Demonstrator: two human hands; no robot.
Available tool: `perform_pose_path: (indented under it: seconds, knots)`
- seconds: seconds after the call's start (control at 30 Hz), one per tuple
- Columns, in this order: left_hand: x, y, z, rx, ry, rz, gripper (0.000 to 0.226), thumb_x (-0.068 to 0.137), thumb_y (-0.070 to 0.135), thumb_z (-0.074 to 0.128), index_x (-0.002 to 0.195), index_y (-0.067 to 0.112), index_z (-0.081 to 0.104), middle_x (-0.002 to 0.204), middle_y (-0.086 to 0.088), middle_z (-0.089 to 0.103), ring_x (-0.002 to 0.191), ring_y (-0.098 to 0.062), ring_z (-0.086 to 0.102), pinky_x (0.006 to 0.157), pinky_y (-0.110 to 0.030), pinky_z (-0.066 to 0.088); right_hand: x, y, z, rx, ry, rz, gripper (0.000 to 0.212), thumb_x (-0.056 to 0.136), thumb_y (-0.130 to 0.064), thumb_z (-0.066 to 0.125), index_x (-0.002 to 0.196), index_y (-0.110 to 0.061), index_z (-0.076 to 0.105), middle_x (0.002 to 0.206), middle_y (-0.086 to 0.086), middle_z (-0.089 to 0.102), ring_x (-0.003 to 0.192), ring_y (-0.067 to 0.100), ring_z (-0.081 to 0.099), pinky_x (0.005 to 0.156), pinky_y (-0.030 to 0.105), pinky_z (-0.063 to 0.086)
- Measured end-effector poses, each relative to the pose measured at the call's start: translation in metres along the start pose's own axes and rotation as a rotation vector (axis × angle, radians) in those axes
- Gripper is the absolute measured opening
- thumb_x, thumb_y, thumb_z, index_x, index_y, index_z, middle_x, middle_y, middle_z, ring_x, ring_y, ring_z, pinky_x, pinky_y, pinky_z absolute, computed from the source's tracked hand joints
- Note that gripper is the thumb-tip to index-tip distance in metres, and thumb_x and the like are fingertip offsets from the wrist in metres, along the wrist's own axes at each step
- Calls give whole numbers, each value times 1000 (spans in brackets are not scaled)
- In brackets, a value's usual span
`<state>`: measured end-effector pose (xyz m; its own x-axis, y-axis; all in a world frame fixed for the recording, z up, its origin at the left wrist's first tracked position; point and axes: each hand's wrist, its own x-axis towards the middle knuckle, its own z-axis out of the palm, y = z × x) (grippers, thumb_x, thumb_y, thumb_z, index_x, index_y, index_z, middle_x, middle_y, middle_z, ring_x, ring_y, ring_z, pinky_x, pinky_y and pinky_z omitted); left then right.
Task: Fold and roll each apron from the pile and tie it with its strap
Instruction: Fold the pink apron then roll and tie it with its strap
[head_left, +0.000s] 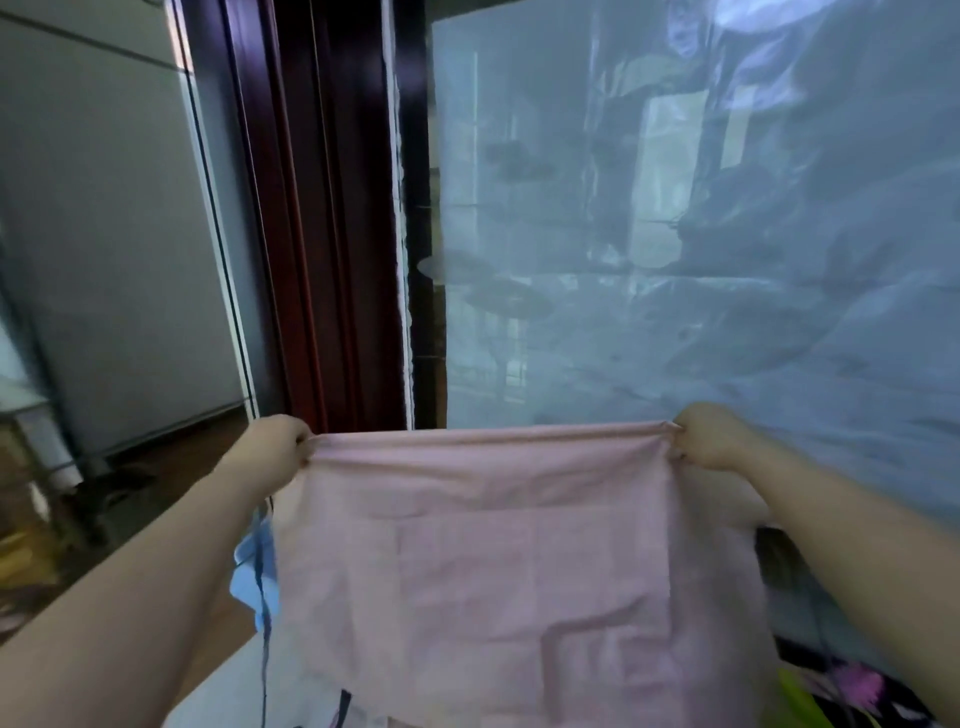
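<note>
The grip of the left hand is clenched on one upper corner of a pale pink, thin woven cloth apron, fingers curled in with the fabric bunched between them. The grip of the right hand is clenched the same way on the other upper corner. Between the two hands the top hem is stretched taut into a nearly straight, slightly rolled edge. The apron hangs down from it in the air, in front of the person, as one flat sheet with soft creases and faint square fold lines. Its lower edge runs out of the picture. Both bare forearms reach in from the lower corners.

One light blue piece of cloth shows just past the apron's left edge, partly covered by it, and one thin dark strap hangs there. At the lower right, half hidden by the right forearm, lies dark fabric printed with a pink flower.

Behind the apron stands a glossy dark red wooden door frame. To its right is a wrinkled, cloudy translucent plastic sheet, and to its left a smooth grey panel.
</note>
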<state>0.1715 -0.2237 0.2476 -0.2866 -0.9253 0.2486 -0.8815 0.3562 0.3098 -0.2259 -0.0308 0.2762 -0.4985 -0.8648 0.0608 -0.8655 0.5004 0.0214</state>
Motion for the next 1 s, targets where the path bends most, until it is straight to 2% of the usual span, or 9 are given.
perform_pose_path:
  seconds: [0.13, 0.27, 0.33, 0.43, 0.53, 0.67, 0.87, 0.93, 1.0]
  knots:
    - [-17, 15, -7, -298, 532, -12, 23, 97, 6, 46, 108, -1, 65, 106, -27, 65, 99, -41, 59, 80, -37, 41, 10, 3, 3, 599, 267, -80, 25, 93, -7, 53, 112, 2, 67, 120, 22, 63, 115, 33, 57, 84, 29, 41]
    - [-77, 20, -3, -446, 774, 83, 28, 94, 1, 45, 114, 0, 63, 128, -17, 59, 120, -30, 53, 99, -11, 30, -27, 13, 21, 767, 793, -188, 36, 90, 6, 45, 121, 1, 61, 125, 16, 60, 117, 21, 54, 98, 13, 31]
    - [-110, 0, 24, -346, 693, 97, 29, 90, -5, 49, 115, -1, 63, 132, -16, 57, 121, -32, 53, 102, -22, 33, -49, 26, 53, 671, 788, -326, 39, 87, 3, 42, 121, 1, 61, 124, 12, 59, 116, 15, 50, 104, 6, 24]
    - [-166, -30, 81, -187, 525, 73, 27, 85, -9, 55, 108, -1, 65, 123, -19, 62, 110, -36, 59, 92, -36, 40, -75, 48, 126, 518, 494, -454, 50, 85, -19, 34, 121, 1, 62, 126, 20, 59, 117, 29, 55, 107, 7, 20]
    - [-212, -48, 137, -113, 161, -98, 23, 86, -1, 58, 106, 6, 68, 110, -19, 67, 101, -39, 62, 83, -41, 45, -94, 62, 196, 377, 116, -401, 35, 93, -11, 45, 123, -3, 61, 133, 20, 54, 124, 32, 51, 108, 22, 25]
    - [-255, -57, 176, -55, -233, -227, 16, 91, 10, 57, 102, 5, 68, 106, -18, 68, 102, -35, 60, 79, -35, 43, -112, 72, 251, 209, -247, -452, 34, 95, -1, 45, 125, -6, 60, 132, 18, 55, 124, 33, 50, 103, 35, 35]
    - [-281, -42, 173, 157, -513, -223, 29, 99, 22, 49, 120, 10, 65, 125, -9, 63, 117, -27, 54, 93, -27, 38, -130, 75, 261, -8, -445, -435, 42, 96, -2, 39, 134, -13, 53, 139, 11, 52, 127, 26, 49, 103, 29, 36]
    - [-286, -34, 166, 194, -627, -246, 30, 99, 22, 49, 122, 10, 64, 125, -7, 63, 113, -24, 56, 89, -24, 40, -138, 75, 252, -91, -517, -404, 44, 96, -3, 37, 135, -16, 52, 141, 7, 50, 127, 22, 48, 102, 25, 34]
    - [-287, -28, 156, 216, -815, -330, 33, 98, 23, 50, 124, 6, 61, 117, -9, 68, 100, -20, 63, 81, -20, 47, -143, 71, 238, -210, -661, -369, 38, 97, -7, 39, 130, -12, 56, 128, 9, 59, 108, 19, 57, 96, 24, 38]
